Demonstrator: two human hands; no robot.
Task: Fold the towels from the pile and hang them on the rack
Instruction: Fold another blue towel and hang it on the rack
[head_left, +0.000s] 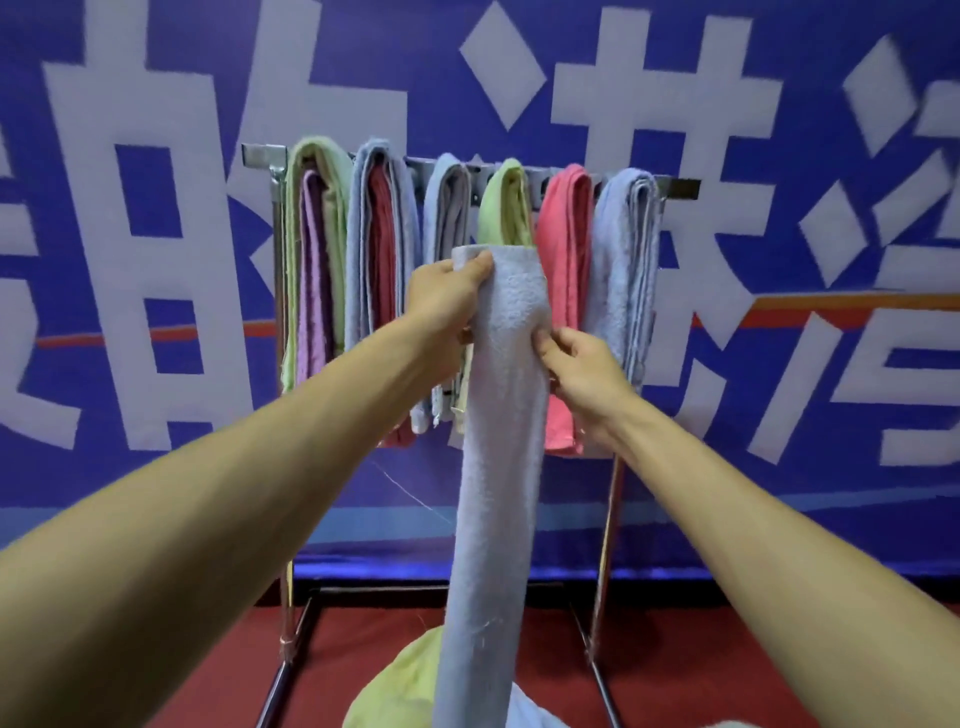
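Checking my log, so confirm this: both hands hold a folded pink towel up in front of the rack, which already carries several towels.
Wrong colour: the held towel is light blue, not pink. The head view shows the left hand gripping its top and the right hand pinching its side, before the rack, which already carries several towels.

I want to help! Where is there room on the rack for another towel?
Bare bar shows between the grey towel and the middle green towel, and at the rack's right end beyond the pale blue towel. Elsewhere the towels hang tightly packed.
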